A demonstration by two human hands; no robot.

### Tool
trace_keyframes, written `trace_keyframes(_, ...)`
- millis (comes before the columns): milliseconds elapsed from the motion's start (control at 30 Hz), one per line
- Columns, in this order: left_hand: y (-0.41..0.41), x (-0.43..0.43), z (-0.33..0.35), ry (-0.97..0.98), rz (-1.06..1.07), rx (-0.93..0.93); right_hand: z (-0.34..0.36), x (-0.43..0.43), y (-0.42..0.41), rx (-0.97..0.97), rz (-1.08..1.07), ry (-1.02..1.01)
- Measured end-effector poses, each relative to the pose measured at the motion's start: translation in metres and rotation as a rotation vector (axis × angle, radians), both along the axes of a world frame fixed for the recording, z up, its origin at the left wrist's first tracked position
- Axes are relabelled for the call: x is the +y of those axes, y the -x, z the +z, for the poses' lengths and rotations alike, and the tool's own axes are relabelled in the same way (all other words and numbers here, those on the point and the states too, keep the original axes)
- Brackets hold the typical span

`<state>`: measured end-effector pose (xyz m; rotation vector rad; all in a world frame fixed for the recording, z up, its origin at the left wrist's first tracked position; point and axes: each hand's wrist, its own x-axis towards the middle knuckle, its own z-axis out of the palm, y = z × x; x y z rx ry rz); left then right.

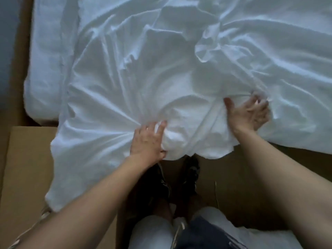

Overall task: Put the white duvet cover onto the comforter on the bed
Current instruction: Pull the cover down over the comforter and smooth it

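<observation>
The white duvet cover point(161, 72) lies crumpled across the bed and hangs over its near edge. My left hand point(148, 141) grips a bunched fold of it at the edge, fingers on top and thumb underneath. My right hand point(249, 114) is further right, palm turned up, with its blurred fingers curled into a fold of the same fabric. Between my hands sits a thicker, padded white lump point(181, 139), which looks like the comforter; I cannot tell whether it is inside the cover. The textured white mattress surface point(46, 51) shows at the left.
Brown flat panels point(27, 168) cover the floor around the foot of the bed. My legs and dark patterned shoes point(190, 173) stand close to the bed edge. More white fabric point(260, 236) lies on the floor at the lower right.
</observation>
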<state>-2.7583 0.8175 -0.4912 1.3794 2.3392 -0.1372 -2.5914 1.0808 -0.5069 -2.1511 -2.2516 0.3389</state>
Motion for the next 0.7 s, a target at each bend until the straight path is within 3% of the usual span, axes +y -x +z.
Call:
trace_keyframes(167, 0.011, 0.020, -0.018, 0.295, -0.050, -0.008, -0.008, 0.048, -0.031, 0.210, 0.148, 0.163)
trace_keyframes(233, 0.010, 0.029, -0.013, 0.410, -0.098, -0.027, -0.001, 0.067, -0.063, 0.204, 0.047, 0.165)
trace_keyframes(333, 0.006, 0.072, 0.002, 0.629, -0.186, -0.073, 0.000, 0.077, -0.101, 0.114, -0.047, 0.370)
trace_keyframes(400, -0.005, 0.126, 0.016, 0.532, -0.137, -0.156, 0.001, 0.084, -0.105, 0.148, 0.092, 0.355)
trace_keyframes(467, -0.025, 0.185, 0.028, 0.205, 0.014, -0.289, 0.010, 0.097, -0.103, 0.234, 0.214, 0.146)
trace_keyframes(533, -0.050, 0.239, 0.033, 0.020, 0.072, -0.297, 0.015, 0.127, -0.109, 0.187, 0.166, -0.095)
trace_keyframes(600, -0.071, 0.274, 0.026, 0.089, 0.077, -0.233, 0.014, 0.161, -0.122, 0.016, 0.039, -0.022)
trace_keyframes(700, -0.090, 0.303, 0.013, 0.208, 0.079, -0.171, -0.005, 0.187, -0.146, -0.086, 0.218, 0.207)
